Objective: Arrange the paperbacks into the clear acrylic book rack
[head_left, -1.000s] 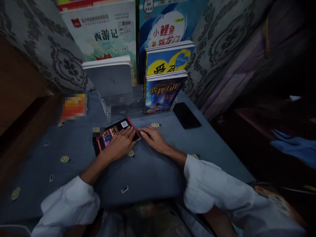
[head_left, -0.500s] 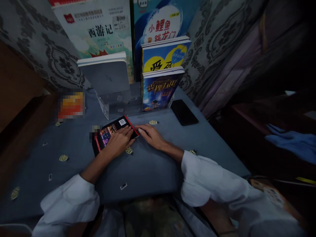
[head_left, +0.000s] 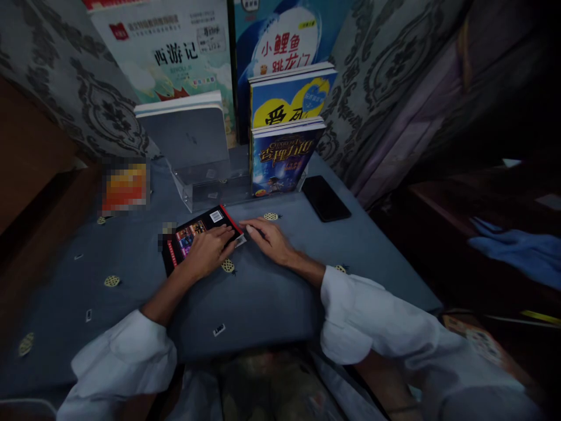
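Note:
A black book with a red spine (head_left: 197,227) lies on the table, its barcode and small colored pictures facing up. My left hand (head_left: 208,251) rests on it with the fingers laid over the cover, hiding the near part. My right hand (head_left: 269,238) is at the red spine edge on the right, fingers stretched out and thumb apart. Its fingertips meet or nearly touch the edge; I cannot tell which. A pale strip shows under the cover at the near right corner.
A clear stand holds a grey-covered book (head_left: 193,137) and a blue book (head_left: 280,158). Larger books (head_left: 184,76) stand behind. A black phone (head_left: 326,199) lies to the right. A blurred orange item (head_left: 126,187) sits left. Blue cloth (head_left: 517,245) is beyond the table's right edge.
The book's near right corner now shows a pale strip under the cover. Both hands stay in nearly the same place.

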The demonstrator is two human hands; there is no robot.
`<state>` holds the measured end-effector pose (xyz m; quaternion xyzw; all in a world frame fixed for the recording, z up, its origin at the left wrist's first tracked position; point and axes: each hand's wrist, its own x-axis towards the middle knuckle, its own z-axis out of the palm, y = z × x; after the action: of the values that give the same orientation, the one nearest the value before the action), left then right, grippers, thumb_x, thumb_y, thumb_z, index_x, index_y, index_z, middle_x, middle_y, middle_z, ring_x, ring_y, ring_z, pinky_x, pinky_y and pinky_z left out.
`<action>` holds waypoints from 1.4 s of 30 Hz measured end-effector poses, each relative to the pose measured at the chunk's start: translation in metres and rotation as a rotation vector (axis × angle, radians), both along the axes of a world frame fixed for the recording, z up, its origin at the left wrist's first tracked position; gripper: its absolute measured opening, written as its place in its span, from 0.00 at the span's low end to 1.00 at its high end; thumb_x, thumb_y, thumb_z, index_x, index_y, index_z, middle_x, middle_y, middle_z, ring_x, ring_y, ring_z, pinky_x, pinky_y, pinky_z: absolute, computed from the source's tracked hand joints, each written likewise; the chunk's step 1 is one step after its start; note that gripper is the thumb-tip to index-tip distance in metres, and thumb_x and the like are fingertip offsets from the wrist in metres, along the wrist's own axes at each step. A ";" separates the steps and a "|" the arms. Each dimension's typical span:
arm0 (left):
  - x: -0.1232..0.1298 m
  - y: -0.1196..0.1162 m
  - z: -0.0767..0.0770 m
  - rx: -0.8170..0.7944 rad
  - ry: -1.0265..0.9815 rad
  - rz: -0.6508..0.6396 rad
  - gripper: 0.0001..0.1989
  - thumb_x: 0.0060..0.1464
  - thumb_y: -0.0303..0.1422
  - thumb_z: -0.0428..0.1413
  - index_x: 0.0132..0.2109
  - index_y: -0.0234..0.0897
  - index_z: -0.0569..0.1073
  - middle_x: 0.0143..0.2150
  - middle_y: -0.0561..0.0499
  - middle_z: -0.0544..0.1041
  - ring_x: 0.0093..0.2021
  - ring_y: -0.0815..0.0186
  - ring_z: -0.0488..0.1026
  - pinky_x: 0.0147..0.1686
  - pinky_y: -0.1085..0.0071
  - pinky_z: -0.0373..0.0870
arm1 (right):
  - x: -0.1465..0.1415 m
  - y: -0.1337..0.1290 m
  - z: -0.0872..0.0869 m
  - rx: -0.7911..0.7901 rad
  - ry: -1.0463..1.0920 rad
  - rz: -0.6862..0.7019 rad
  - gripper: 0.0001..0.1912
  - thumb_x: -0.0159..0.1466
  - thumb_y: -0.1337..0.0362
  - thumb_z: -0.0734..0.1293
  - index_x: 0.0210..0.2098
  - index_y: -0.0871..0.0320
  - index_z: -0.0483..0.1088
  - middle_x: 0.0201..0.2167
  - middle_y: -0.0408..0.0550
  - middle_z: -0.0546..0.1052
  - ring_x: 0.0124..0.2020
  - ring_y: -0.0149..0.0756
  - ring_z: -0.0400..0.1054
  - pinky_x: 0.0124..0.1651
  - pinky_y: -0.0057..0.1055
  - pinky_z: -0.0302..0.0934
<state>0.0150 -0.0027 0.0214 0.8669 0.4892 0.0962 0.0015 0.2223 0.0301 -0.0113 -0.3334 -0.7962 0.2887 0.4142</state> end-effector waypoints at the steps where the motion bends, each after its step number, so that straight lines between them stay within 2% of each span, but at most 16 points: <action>1: 0.000 0.000 0.000 -0.005 -0.005 0.002 0.17 0.67 0.37 0.49 0.55 0.36 0.76 0.56 0.41 0.78 0.57 0.55 0.76 0.53 0.59 0.75 | 0.000 0.000 0.001 0.001 0.007 -0.001 0.19 0.74 0.58 0.56 0.52 0.57 0.75 0.44 0.52 0.81 0.45 0.41 0.73 0.50 0.40 0.66; 11: 0.001 -0.001 0.006 -0.035 0.005 0.015 0.18 0.67 0.34 0.47 0.55 0.35 0.77 0.56 0.42 0.78 0.56 0.55 0.76 0.54 0.58 0.75 | 0.000 -0.002 0.006 -0.008 0.001 0.012 0.22 0.74 0.54 0.54 0.53 0.55 0.75 0.45 0.50 0.81 0.46 0.40 0.73 0.51 0.39 0.66; 18: 0.001 -0.001 0.003 -0.014 -0.002 0.029 0.17 0.66 0.35 0.48 0.54 0.37 0.77 0.57 0.43 0.78 0.56 0.56 0.76 0.54 0.59 0.74 | 0.000 -0.004 0.007 -0.004 -0.007 0.024 0.21 0.74 0.56 0.54 0.53 0.56 0.75 0.46 0.52 0.81 0.47 0.41 0.72 0.53 0.41 0.65; 23: -0.003 0.005 0.006 -0.033 -0.049 0.013 0.18 0.68 0.35 0.45 0.53 0.38 0.78 0.55 0.47 0.79 0.54 0.60 0.76 0.53 0.62 0.73 | 0.000 -0.005 0.007 -0.001 -0.121 0.086 0.20 0.74 0.58 0.55 0.49 0.57 0.76 0.38 0.51 0.81 0.41 0.41 0.72 0.48 0.39 0.66; 27: -0.008 0.015 0.004 -0.026 -0.020 0.032 0.18 0.68 0.33 0.45 0.57 0.36 0.75 0.58 0.45 0.77 0.57 0.57 0.73 0.56 0.58 0.69 | -0.001 -0.004 0.004 0.032 -0.144 0.089 0.18 0.74 0.60 0.56 0.49 0.57 0.76 0.38 0.51 0.81 0.41 0.40 0.72 0.49 0.39 0.65; 34: -0.016 0.033 -0.001 -0.041 0.061 0.156 0.22 0.68 0.35 0.46 0.66 0.36 0.65 0.68 0.42 0.67 0.66 0.53 0.65 0.58 0.52 0.65 | -0.002 -0.004 0.000 0.068 -0.150 0.079 0.15 0.72 0.62 0.59 0.46 0.58 0.77 0.37 0.51 0.82 0.40 0.40 0.74 0.48 0.39 0.66; 42: -0.018 0.033 -0.002 -0.050 0.061 0.196 0.24 0.68 0.38 0.44 0.68 0.42 0.62 0.69 0.42 0.64 0.68 0.52 0.60 0.57 0.47 0.64 | -0.004 -0.010 0.002 0.027 -0.117 0.093 0.16 0.71 0.62 0.59 0.47 0.57 0.78 0.41 0.50 0.83 0.37 0.37 0.77 0.41 0.32 0.69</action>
<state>-0.0026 0.0303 0.0197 0.8170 0.5738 0.0572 -0.0014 0.2188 0.0200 -0.0097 -0.3070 -0.8374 0.2768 0.3575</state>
